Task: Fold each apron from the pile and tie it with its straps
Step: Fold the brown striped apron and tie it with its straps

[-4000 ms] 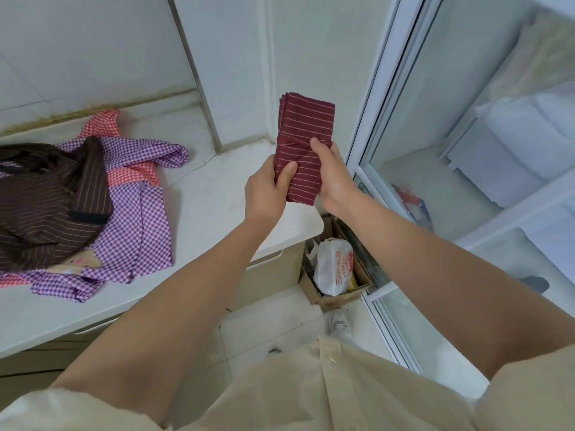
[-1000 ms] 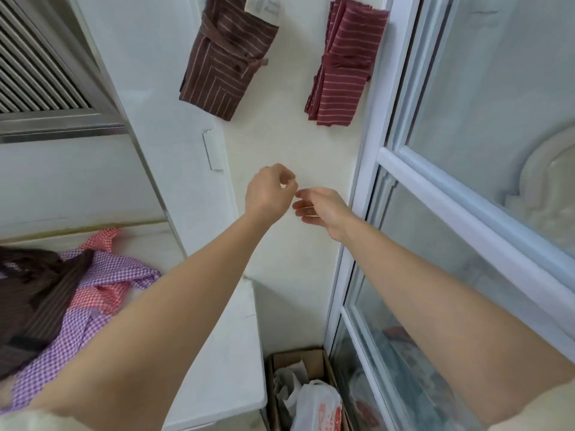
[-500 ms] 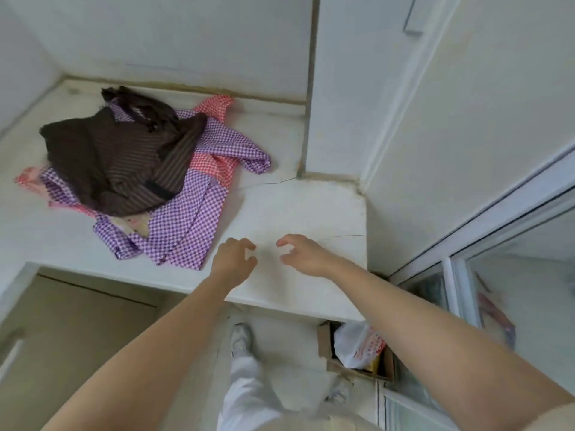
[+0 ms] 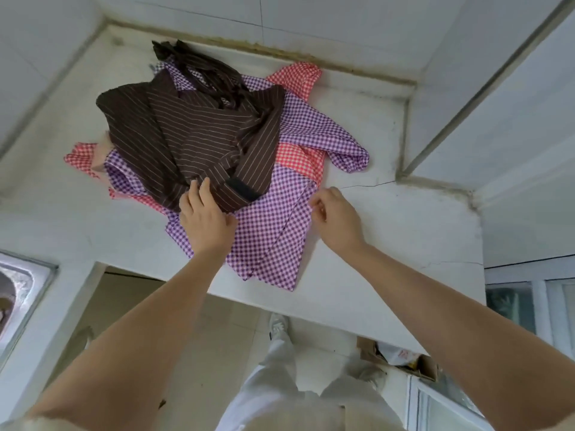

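Observation:
A pile of aprons lies on the white counter (image 4: 404, 231). On top is a crumpled brown striped apron (image 4: 199, 135). Under it lie a purple checked apron (image 4: 270, 234) and a red checked apron (image 4: 295, 157). My left hand (image 4: 207, 219) rests on the pile, its fingers spread over the brown apron's near edge and its thumb on the purple cloth. My right hand (image 4: 337, 219) hovers at the purple apron's right edge with its fingers curled. Whether they pinch the cloth does not show.
A metal sink (image 4: 18, 293) is set in the counter at the far left. Tiled walls close off the back and right. Below the counter's right end stands a cardboard box (image 4: 401, 357) with bags, beside a glass door (image 4: 529, 309). My legs stand on the tiled floor.
The folded red striped apron has left my hands and hangs on the wall beside a brown one. My view has dropped to the counter, and both hands have reached forward onto the pile.

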The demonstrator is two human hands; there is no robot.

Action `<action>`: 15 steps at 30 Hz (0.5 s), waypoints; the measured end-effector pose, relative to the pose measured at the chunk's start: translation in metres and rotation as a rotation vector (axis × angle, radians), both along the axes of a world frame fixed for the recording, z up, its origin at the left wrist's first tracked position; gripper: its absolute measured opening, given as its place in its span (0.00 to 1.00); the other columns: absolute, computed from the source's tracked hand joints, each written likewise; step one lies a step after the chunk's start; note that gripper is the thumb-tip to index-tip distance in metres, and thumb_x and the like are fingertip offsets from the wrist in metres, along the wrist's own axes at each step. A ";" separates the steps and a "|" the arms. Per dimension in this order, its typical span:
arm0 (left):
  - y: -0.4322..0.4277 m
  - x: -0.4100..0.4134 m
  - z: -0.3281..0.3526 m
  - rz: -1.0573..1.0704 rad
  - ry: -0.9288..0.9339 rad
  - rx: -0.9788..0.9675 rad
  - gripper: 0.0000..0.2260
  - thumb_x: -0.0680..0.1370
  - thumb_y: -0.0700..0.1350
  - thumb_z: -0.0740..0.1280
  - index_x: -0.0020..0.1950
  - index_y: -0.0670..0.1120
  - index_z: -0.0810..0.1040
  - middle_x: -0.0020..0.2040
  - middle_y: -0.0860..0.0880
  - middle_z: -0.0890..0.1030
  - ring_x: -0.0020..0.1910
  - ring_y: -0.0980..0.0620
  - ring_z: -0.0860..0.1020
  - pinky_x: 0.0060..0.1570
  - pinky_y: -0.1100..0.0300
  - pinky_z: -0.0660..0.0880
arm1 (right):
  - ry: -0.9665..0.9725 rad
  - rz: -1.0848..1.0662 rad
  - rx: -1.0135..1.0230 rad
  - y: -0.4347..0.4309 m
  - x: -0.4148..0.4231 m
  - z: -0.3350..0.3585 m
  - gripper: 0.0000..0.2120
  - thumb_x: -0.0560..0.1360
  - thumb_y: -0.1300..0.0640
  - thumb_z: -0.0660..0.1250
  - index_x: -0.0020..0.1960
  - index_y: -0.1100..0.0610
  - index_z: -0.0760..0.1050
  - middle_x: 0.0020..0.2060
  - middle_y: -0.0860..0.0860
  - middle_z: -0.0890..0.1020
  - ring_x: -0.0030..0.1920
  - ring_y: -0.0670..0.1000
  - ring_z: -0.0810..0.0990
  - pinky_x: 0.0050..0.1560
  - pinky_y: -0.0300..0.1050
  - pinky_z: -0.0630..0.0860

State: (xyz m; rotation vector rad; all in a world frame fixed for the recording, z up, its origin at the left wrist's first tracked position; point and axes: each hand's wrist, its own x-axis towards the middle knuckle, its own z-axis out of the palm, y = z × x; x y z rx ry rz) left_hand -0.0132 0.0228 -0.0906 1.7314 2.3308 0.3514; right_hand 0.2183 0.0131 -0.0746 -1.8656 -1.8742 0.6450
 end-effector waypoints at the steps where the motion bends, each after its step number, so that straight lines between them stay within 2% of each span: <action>1: 0.008 -0.007 -0.001 -0.007 0.006 -0.038 0.33 0.75 0.45 0.70 0.76 0.45 0.60 0.77 0.44 0.62 0.75 0.40 0.57 0.74 0.42 0.56 | 0.057 0.034 0.051 0.004 -0.012 0.006 0.05 0.78 0.62 0.64 0.53 0.57 0.75 0.52 0.51 0.76 0.44 0.50 0.78 0.43 0.42 0.76; 3: 0.020 -0.019 -0.004 -0.038 0.047 -0.085 0.26 0.75 0.47 0.71 0.72 0.45 0.69 0.74 0.43 0.67 0.74 0.39 0.58 0.73 0.43 0.57 | 0.068 0.144 0.086 0.013 -0.033 0.012 0.10 0.78 0.62 0.64 0.59 0.56 0.74 0.58 0.51 0.74 0.50 0.47 0.76 0.49 0.37 0.75; 5: 0.026 -0.025 -0.006 -0.049 0.060 -0.040 0.16 0.78 0.48 0.68 0.65 0.45 0.77 0.70 0.43 0.71 0.72 0.39 0.61 0.71 0.43 0.59 | -0.003 0.272 -0.009 0.017 -0.048 0.005 0.17 0.79 0.60 0.63 0.67 0.55 0.71 0.64 0.50 0.73 0.60 0.47 0.73 0.59 0.38 0.70; 7: 0.027 -0.028 -0.007 -0.071 0.029 0.015 0.11 0.81 0.47 0.63 0.61 0.45 0.79 0.66 0.44 0.75 0.69 0.40 0.66 0.69 0.43 0.61 | -0.035 0.321 -0.222 0.019 -0.056 -0.007 0.22 0.81 0.56 0.62 0.74 0.54 0.64 0.71 0.52 0.69 0.69 0.51 0.68 0.68 0.44 0.66; 10: 0.022 -0.022 0.001 -0.179 -0.084 0.091 0.08 0.82 0.44 0.59 0.56 0.45 0.76 0.60 0.46 0.79 0.63 0.42 0.71 0.67 0.44 0.62 | -0.012 0.308 -0.475 0.020 -0.057 -0.023 0.24 0.83 0.50 0.57 0.77 0.56 0.60 0.76 0.53 0.64 0.73 0.54 0.65 0.72 0.46 0.62; 12: 0.012 -0.012 0.011 -0.281 -0.159 0.150 0.07 0.82 0.42 0.59 0.54 0.44 0.76 0.53 0.46 0.80 0.58 0.43 0.74 0.66 0.44 0.62 | 0.185 0.181 -0.582 0.022 -0.060 -0.018 0.20 0.84 0.49 0.52 0.73 0.56 0.67 0.72 0.54 0.69 0.71 0.55 0.68 0.73 0.47 0.63; 14: 0.000 0.000 0.019 -0.380 -0.203 0.204 0.05 0.82 0.41 0.61 0.52 0.44 0.76 0.51 0.47 0.81 0.57 0.43 0.75 0.66 0.44 0.63 | 0.630 -0.118 -0.722 0.023 -0.061 0.002 0.21 0.84 0.46 0.50 0.66 0.57 0.72 0.66 0.55 0.76 0.67 0.56 0.73 0.72 0.51 0.65; 15: -0.005 0.006 0.021 -0.424 -0.208 0.230 0.05 0.81 0.41 0.61 0.52 0.44 0.77 0.52 0.47 0.82 0.58 0.43 0.75 0.66 0.45 0.63 | 0.879 -0.232 -0.754 0.024 -0.059 0.011 0.24 0.84 0.43 0.49 0.67 0.58 0.72 0.65 0.56 0.77 0.65 0.56 0.75 0.71 0.51 0.67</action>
